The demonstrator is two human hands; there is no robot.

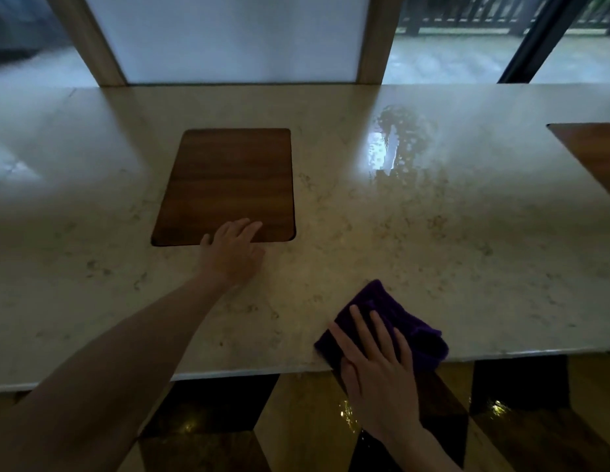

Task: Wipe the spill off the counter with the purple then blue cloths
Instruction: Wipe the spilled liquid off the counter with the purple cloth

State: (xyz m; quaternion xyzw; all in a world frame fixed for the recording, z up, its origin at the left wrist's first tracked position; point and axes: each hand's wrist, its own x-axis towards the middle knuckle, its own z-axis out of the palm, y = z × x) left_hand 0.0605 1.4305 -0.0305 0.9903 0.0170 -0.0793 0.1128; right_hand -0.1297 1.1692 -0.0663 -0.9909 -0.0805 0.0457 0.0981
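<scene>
A purple cloth point(402, 321) lies crumpled at the near edge of the pale marble counter point(467, 250). My right hand point(375, 366) presses flat on its near half, fingers spread, palm hanging over the counter's edge. A wet, shiny spill point(395, 148) spreads over the far right part of the counter, well beyond the cloth. My left hand point(233, 253) rests flat on the counter, fingertips on the lower edge of a wooden inset panel point(228, 182). No blue cloth is in view.
A second wooden panel point(589, 155) cuts into the counter at the right edge. Windows and wooden posts point(375, 39) stand behind the counter. Below the near edge lies a glossy patterned floor point(296, 424) with wet glints.
</scene>
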